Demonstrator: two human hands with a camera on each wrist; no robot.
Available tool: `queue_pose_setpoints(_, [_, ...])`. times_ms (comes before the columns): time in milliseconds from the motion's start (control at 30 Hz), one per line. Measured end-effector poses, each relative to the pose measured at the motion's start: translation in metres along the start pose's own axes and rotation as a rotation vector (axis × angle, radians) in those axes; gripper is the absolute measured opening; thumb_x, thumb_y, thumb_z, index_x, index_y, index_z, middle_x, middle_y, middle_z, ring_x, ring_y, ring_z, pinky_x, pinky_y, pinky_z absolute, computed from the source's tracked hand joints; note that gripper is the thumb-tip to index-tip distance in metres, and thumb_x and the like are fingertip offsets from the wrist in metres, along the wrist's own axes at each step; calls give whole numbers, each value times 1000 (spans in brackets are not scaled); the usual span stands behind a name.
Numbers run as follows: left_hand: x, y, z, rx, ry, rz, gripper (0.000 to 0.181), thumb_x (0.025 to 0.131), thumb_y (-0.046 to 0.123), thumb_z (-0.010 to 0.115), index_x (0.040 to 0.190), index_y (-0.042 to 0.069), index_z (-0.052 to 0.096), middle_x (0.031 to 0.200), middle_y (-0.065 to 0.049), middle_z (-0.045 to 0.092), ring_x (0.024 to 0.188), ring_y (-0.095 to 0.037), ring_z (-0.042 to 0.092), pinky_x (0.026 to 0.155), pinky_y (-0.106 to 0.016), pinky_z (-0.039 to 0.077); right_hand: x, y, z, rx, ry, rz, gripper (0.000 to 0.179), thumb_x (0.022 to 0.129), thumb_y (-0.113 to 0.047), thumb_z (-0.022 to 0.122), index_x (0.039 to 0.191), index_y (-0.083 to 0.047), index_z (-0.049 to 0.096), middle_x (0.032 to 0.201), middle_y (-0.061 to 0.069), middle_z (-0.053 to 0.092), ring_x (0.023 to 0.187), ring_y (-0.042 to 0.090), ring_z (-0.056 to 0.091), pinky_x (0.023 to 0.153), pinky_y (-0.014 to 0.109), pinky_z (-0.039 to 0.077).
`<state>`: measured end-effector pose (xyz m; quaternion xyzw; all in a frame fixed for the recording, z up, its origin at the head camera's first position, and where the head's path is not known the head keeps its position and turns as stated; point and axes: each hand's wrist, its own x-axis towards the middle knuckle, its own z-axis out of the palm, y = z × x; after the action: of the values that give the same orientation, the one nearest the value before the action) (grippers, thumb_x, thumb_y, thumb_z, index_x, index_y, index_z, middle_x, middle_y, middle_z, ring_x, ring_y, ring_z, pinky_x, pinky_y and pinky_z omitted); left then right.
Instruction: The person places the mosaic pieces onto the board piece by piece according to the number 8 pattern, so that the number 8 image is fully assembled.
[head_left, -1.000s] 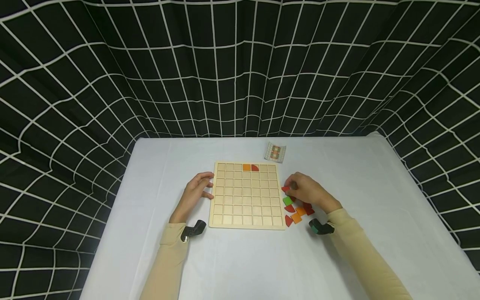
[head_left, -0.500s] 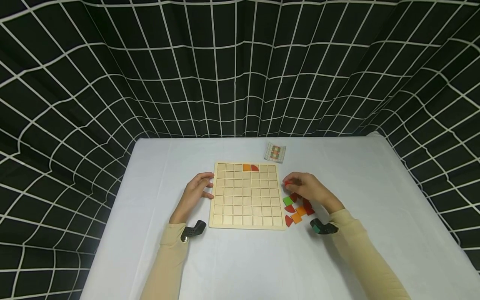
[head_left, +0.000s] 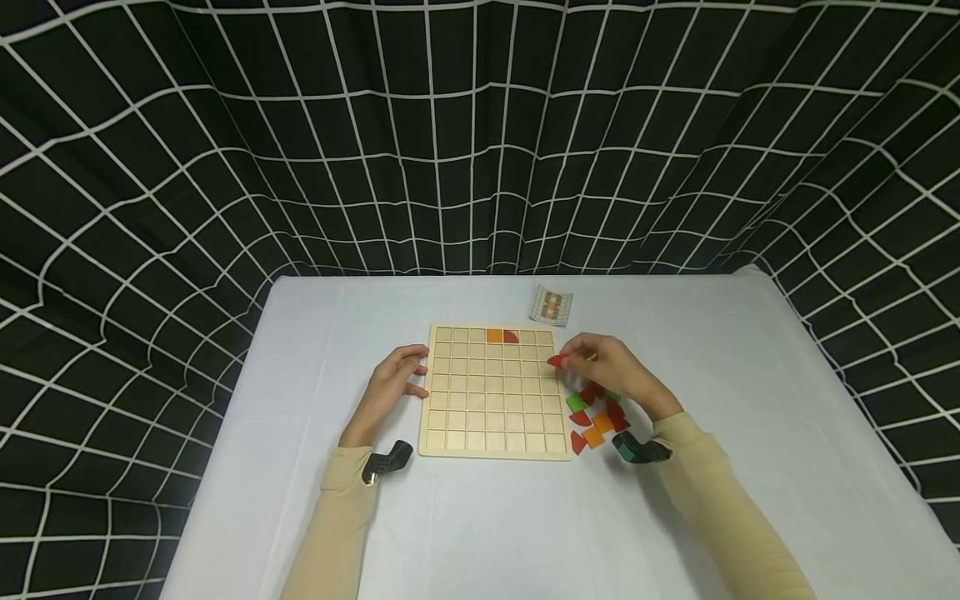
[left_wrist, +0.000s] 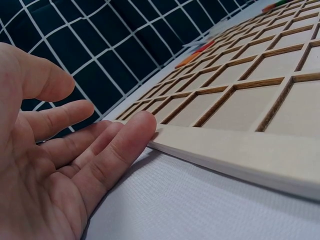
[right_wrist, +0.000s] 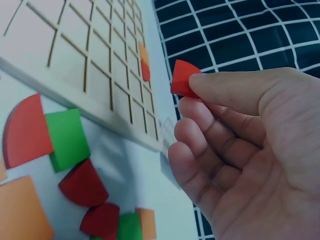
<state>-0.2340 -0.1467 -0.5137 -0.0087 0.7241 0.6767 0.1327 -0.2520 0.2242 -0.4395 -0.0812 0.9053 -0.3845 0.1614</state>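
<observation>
My right hand [head_left: 611,371] pinches a red quarter-circle tile [right_wrist: 184,78] between thumb and fingers, beside the right edge of the wooden grid board [head_left: 495,396]. In the head view the tile overlaps that edge. My left hand [head_left: 388,387] has its fingers loosely spread, with fingertips right at the board's left rim [left_wrist: 210,155]. An orange square tile [head_left: 494,335] and a red quarter-circle tile [head_left: 511,337] sit side by side in the board's far row.
Loose red, green and orange tiles lie right of the board, among them a green square [right_wrist: 69,138] and an orange square [head_left: 593,437]. A small card printed with a coloured grid pattern [head_left: 551,306] lies behind the board. A black gridded curtain [head_left: 480,150] hangs beyond the table.
My right hand has lifted the red quarter-circle tile from the loose tiles and brought it left and away from me, to the board's right edge. My left hand has stayed put.
</observation>
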Motion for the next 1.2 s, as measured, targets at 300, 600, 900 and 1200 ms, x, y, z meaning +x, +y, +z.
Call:
queue_pose_setpoints(300, [0, 0, 0, 14, -3, 15, 42, 108, 28, 43, 145, 8, 49, 138, -16, 55, 109, -23, 60, 81, -30, 65, 9, -14, -1, -18, 40, -61, 27, 97, -21, 65, 120, -7, 69, 102, 10, 69, 93, 26, 59, 72, 28, 56])
queue_pose_setpoints(600, [1, -1, 0, 8, -5, 17, 41, 108, 27, 44, 144, 8, 49, 136, -16, 55, 108, -23, 59, 80, -30, 65, 23, -34, -3, -32, 40, -135, 21, 100, -19, 63, 117, -11, 73, 109, 9, 74, 100, 25, 63, 76, 28, 57])
queue_pose_setpoints(900, [1, -1, -1, -5, -15, 23, 43, 108, 25, 43, 146, 6, 47, 141, -18, 53, 112, -29, 59, 79, -26, 64, 48, -62, -5, -47, 34, -157, 15, 99, -19, 67, 107, -8, 72, 104, 10, 74, 91, 23, 62, 75, 25, 54])
queue_pose_setpoints(1200, [2, -1, 0, 12, -8, 26, 43, 108, 24, 43, 146, 5, 47, 141, -17, 53, 115, -29, 57, 78, -25, 65, 68, -81, -4, -39, -39, -164, 13, 99, -19, 66, 105, -10, 73, 106, 6, 77, 103, 28, 66, 93, 37, 57])
